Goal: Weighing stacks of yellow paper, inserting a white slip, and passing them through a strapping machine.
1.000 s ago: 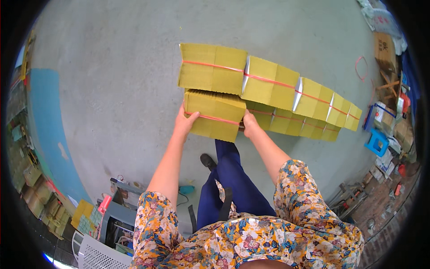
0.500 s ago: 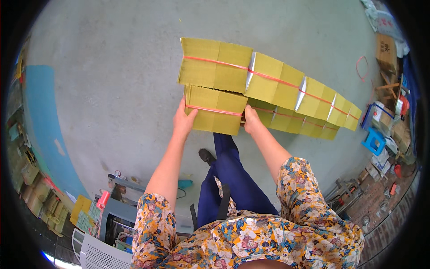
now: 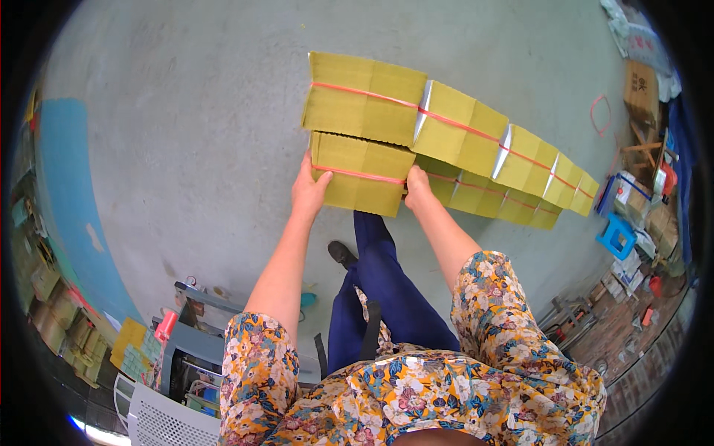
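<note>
A bundle of flat yellow cardboard (image 3: 362, 172) bound with a red strap sits between my two hands. My left hand (image 3: 310, 189) presses on its left edge and my right hand (image 3: 416, 187) on its right edge. Behind it lies another strapped yellow bundle (image 3: 362, 98), the left end of a row of like bundles (image 3: 513, 152) running to the right. A second row of bundles (image 3: 487, 197) lies to the right of the held one, on the grey concrete floor (image 3: 186, 134).
A blue painted strip (image 3: 71, 193) runs along the floor at left. A grey machine and a white basket (image 3: 167, 424) stand at lower left. A blue stool (image 3: 616, 236), boxes and clutter sit at right. A red strap loop (image 3: 601, 115) lies on the floor.
The bundle in my hands has moved up and away from me, closing against the bundle behind it. Both arms stretched farther forward.
</note>
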### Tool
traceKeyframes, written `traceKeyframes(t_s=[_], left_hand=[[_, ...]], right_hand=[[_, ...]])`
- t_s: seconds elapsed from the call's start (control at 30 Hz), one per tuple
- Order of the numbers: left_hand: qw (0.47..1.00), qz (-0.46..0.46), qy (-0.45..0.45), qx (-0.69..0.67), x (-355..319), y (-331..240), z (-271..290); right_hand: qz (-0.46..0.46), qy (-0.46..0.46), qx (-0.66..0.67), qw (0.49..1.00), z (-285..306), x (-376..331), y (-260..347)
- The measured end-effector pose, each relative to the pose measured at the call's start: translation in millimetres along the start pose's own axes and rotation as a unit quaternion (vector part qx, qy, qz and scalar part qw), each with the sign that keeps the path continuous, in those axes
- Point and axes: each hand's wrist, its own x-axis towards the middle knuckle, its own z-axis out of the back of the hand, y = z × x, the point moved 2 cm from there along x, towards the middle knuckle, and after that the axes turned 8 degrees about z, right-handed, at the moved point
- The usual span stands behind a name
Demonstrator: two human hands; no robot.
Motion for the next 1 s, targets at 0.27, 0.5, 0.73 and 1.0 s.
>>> traceKeyframes(t_s=[0.27,0.5,0.73,1.0], left_hand=[[0.991,0.072,-0.113,0.009,-18.1,12.2,-16.4],[0.98,0.015,-0.118,-0.16,-142.0,41.3,-48.6],[0.931,0.238,-0.017,-0.278,-356.4,209.1,-51.2],[0.786,0.199,-0.22,-0.543,-631.2,435.0,-68.5]], right_hand=[[0.294,0.004,-0.106,0.95,10.9,-38.3,-42.2],[0.243,0.075,-0.266,0.93,69.3,-79.6,-143.8],[0.315,0.174,-0.607,0.709,135.9,-136.1,-218.0],[0.486,0.233,-0.743,0.396,111.4,-177.0,-341.7]])
